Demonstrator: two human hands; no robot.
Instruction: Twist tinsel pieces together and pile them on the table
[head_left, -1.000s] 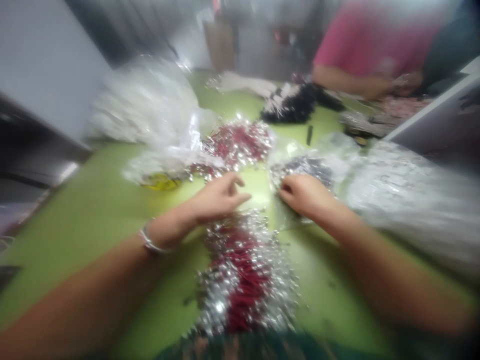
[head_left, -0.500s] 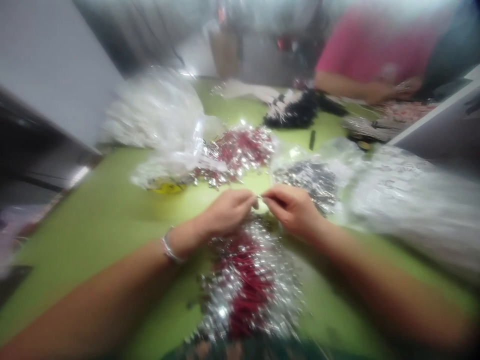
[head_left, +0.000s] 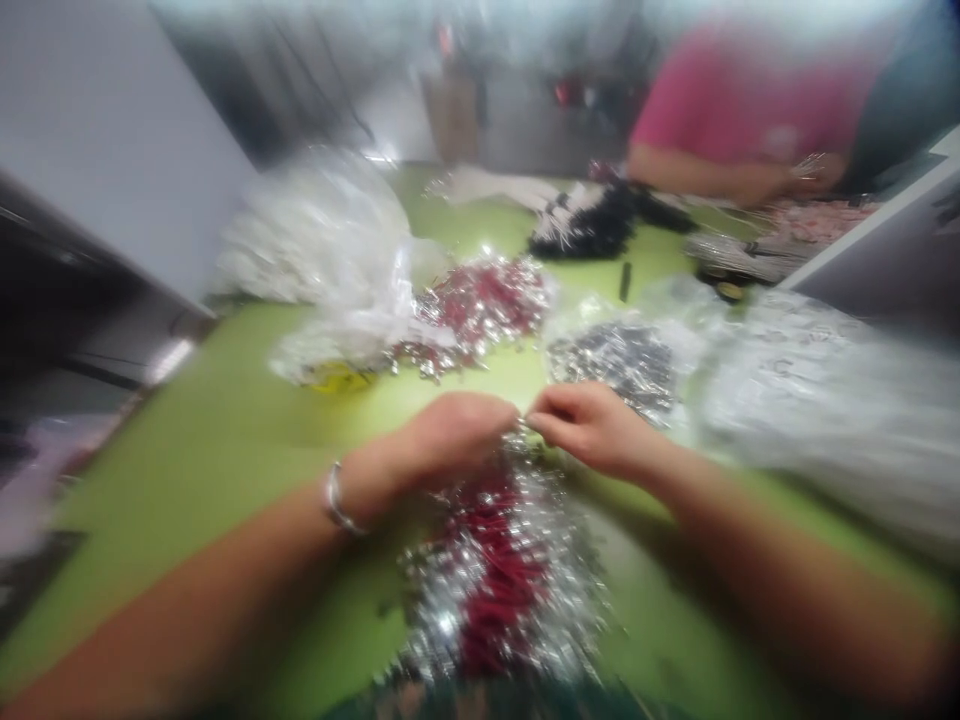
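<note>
My left hand (head_left: 466, 432) and my right hand (head_left: 581, 425) meet fingertip to fingertip over the middle of the table. Both are closed in a pinch. A tiny bright bit shows between the fingertips, too small and blurred to name. Just below them lies a long heap of short red wires with shiny metal ends (head_left: 499, 570), reaching toward my body. The left fingers partly cover its far end. Beyond my right hand is an open clear bag of small grey metal pieces (head_left: 619, 360).
A second pile of red wires (head_left: 487, 300) lies farther back on the green table (head_left: 195, 470). Big clear plastic bags stand at left (head_left: 315, 240) and right (head_left: 832, 390). Behind is a black-and-white wire bundle (head_left: 581, 220). Across the table a person in pink (head_left: 750, 110) handles thin wires.
Both my hands have come down slightly, closer to the near heap of red wires. Their fingertips stay together. The heap looks the same.
</note>
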